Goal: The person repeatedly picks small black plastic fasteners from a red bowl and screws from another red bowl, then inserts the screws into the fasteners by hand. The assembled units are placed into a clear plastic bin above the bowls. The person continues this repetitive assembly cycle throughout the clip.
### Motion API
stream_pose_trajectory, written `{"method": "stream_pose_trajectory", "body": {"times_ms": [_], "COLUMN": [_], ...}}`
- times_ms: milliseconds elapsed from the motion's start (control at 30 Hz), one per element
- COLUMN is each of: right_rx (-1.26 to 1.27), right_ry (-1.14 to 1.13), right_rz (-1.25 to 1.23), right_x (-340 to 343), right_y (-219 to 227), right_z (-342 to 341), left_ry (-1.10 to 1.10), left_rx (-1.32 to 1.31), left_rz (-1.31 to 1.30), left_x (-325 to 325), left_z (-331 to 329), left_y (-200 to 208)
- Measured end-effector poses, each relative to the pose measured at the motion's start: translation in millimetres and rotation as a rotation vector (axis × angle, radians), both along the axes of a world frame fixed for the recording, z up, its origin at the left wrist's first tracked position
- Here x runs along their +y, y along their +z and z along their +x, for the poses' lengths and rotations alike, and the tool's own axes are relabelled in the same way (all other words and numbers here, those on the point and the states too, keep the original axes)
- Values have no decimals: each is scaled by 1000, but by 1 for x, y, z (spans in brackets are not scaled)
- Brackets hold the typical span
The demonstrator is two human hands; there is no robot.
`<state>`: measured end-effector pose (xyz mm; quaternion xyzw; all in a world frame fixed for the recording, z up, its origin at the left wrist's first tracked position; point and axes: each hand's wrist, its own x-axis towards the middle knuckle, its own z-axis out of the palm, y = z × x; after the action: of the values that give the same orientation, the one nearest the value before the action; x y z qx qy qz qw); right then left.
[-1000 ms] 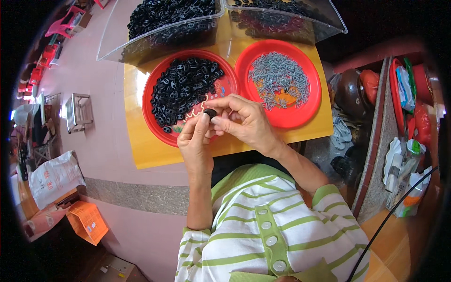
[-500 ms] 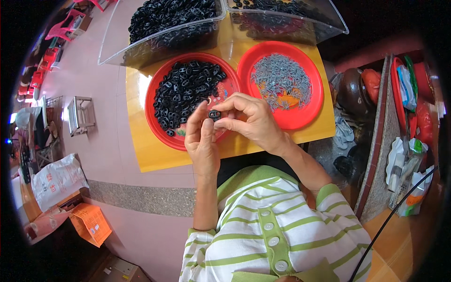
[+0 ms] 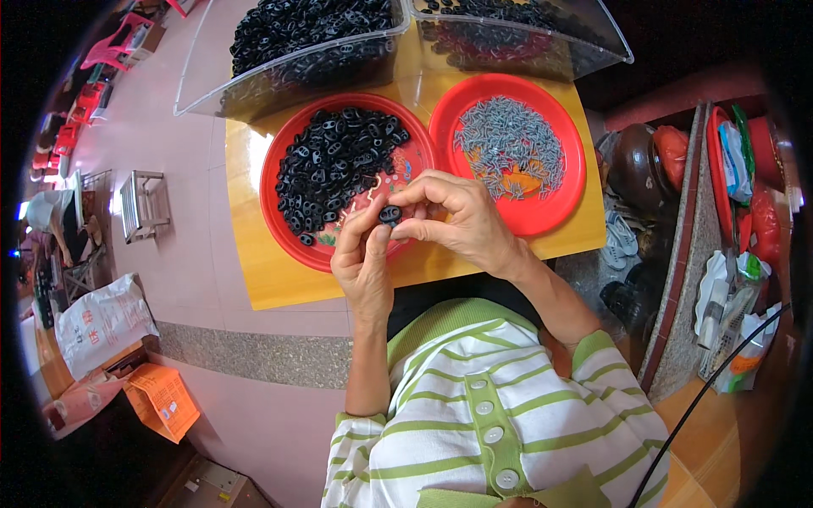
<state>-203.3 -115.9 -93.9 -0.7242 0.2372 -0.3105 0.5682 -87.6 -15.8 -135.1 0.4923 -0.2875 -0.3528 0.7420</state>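
Between the fingertips of both hands is a small black oval plastic piece (image 3: 389,215) with two holes. My left hand (image 3: 362,245) pinches it from the left with thumb and fingers. From the right, my right hand (image 3: 453,218) grips it with thumb and forefinger, its other fingers curled. Whether a screw is also in the right fingers I cannot make out. Behind the hands, a red round tray (image 3: 269,212) holds a heap of similar black pieces (image 3: 330,161). To its right, another red tray (image 3: 572,182) carries many small grey screws (image 3: 512,140).
Two clear plastic bins, one at the left (image 3: 199,76) and one at the right (image 3: 614,42), hold more black parts at the yellow table's (image 3: 254,284) far side. A metal stool (image 3: 140,206) stands on the left floor. Shelving (image 3: 677,245) with bags lies right.
The black piece has turned in my fingertips, showing more of its face, and has shifted slightly down. Both hands stay nearly in place over the trays' near edges.
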Motion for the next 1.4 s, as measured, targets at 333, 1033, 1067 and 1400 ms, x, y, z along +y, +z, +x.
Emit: {"method": "stream_pose_trajectory", "body": {"times_ms": [333, 1033, 1067, 1400], "right_rx": [-10, -152, -141, -230], "right_ry": [49, -113, -132, -171], "right_rz": [116, 405, 376, 355], "right_x": [-2, 16, 18, 24], "right_y": [10, 1, 0, 1], "right_z": [-6, 2, 3, 12], "left_ry": [-39, 60, 92, 88], "left_rx": [140, 229, 214, 213], "left_rz": [-21, 71, 73, 44], "left_x": [2, 0, -1, 1], "left_z": [-5, -15, -17, -15], "left_y": [12, 29, 30, 26]}}
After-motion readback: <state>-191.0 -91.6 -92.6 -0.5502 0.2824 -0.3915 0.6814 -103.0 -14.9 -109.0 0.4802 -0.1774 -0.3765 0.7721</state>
